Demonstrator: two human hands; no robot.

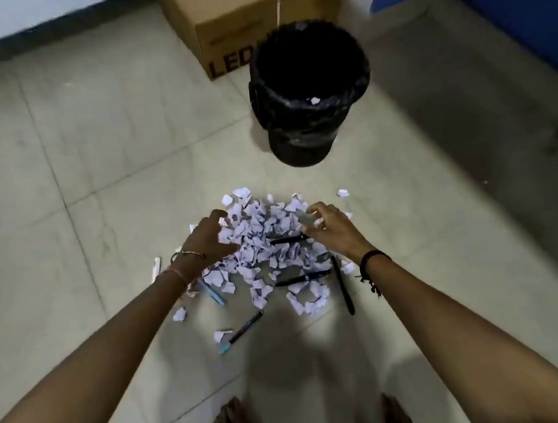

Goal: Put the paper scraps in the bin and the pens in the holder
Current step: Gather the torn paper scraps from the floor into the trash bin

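Now paper scraps heaped between left hand, right hand; both open, cupping pile.

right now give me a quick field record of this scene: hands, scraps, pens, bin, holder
left hand: open, fingers curled at the left edge of the paper scraps
right hand: open, fingers curled at the right edge of the pile
paper scraps: heaped on the floor, a few strays around
pens: several among and near the scraps, such as the black pen
bin: black-lined, beyond the pile, one scrap on its rim
holder: not in view
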